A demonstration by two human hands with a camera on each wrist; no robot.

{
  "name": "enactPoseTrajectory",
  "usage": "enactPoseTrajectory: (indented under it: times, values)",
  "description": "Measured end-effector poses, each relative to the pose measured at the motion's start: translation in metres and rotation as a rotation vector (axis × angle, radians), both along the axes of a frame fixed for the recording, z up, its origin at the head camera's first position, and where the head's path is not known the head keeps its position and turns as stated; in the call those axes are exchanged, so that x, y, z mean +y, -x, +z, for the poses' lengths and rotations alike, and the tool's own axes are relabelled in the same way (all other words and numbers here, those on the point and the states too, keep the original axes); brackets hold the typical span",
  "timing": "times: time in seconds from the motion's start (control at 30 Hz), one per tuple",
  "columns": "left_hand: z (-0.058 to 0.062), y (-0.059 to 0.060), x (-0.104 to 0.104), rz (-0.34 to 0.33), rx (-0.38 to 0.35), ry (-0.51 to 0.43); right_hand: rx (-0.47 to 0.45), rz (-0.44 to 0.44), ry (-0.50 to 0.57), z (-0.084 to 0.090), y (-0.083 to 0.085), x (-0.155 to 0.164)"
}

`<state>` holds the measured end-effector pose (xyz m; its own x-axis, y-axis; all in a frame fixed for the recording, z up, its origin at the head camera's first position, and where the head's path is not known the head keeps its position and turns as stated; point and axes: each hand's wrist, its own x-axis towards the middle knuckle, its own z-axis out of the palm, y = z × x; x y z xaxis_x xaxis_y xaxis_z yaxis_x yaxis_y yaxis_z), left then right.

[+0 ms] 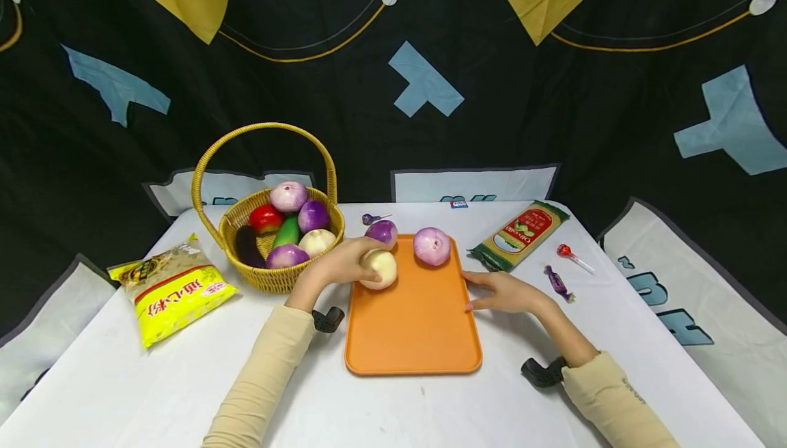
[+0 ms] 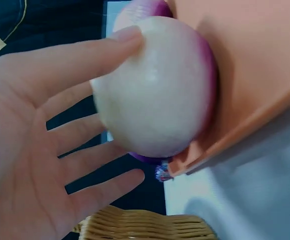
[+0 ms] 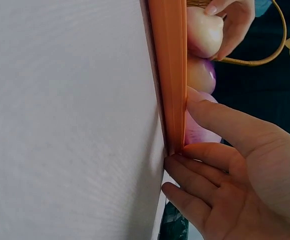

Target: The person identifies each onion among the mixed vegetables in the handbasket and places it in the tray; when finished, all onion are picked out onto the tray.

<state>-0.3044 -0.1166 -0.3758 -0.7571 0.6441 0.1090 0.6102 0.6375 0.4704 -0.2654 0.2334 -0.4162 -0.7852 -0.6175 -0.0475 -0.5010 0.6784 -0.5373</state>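
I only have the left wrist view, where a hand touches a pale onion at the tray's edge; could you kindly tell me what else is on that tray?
Observer: Besides the pale onion, the orange tray holds a pink onion near its far edge.
Operator: Thank you; where is the other hand?
Observer: The right hand lies flat on the table, fingertips against the tray's right rim.
Operator: And what is left of the tray?
Observer: A wicker basket with more vegetables.
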Motion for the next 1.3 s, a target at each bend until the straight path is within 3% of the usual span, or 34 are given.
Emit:
enactPoseTrajectory:
  times: [0.23,0.43,0.6,0.73,0.93,1.1,1.3]
  values:
    - [0.011,-0.003,-0.005,0.018,-0.004,-0.042,-0.002,-0.005,-0.004,0.001,0.003,-0.001]
    - [0.018,-0.01,-0.013,0.035,0.048,-0.026,-0.026,-0.009,0.005,-0.003,0.0,-0.002]
    - [0.037,-0.011,-0.023,0.042,0.087,-0.009,-0.017,-0.006,0.012,-0.004,-0.001,-0.001]
    - [0.06,-0.001,-0.044,0.063,0.099,0.043,0.005,-0.003,0.006,-0.001,-0.001,0.0]
    - [0.087,0.024,-0.086,0.161,0.043,0.152,0.017,0.0,0.003,0.0,-0.001,0.001]
    - [0.097,0.045,-0.111,0.263,-0.041,0.187,0.013,-0.003,0.0,-0.001,-0.001,0.001]
    - [0.094,0.069,-0.13,0.355,-0.093,0.161,0.012,-0.003,0.003,-0.001,-0.002,-0.001]
